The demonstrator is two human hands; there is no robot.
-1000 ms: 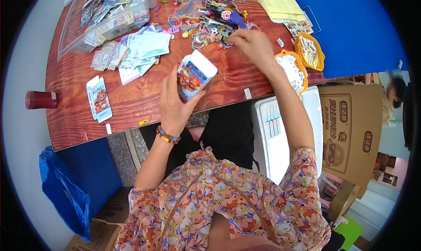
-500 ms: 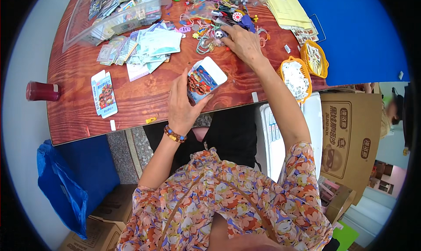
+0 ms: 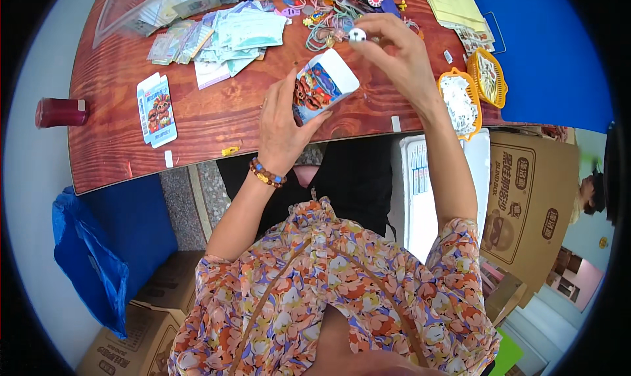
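My left hand (image 3: 284, 118) is wrapped round a small printed cardboard box (image 3: 317, 90), blue with cartoon figures, its white flap (image 3: 340, 71) standing up at the top right. Between the thumb and fingers of my right hand (image 3: 394, 50) is a small black-and-white soccer ball trinket (image 3: 357, 35), lifted just above the box's far side. Behind it lies a pile of coloured cords and small trinkets (image 3: 322, 31). A flattened box of the same print (image 3: 157, 111) lies on the table to the left.
Shiny packets (image 3: 243, 37) are heaped left of the trinkets, before a clear plastic bin (image 3: 164, 11). Two yellow baskets with small packets (image 3: 461, 103) (image 3: 488, 79) stand at the right edge. A dark red jar (image 3: 62, 112) sits far left. Large cartons (image 3: 526, 192) stand at right.
My right hand has risen from the trinket pile toward me, bringing the soccer ball trinket. The box stays in my left hand. The whole view has shifted slightly.
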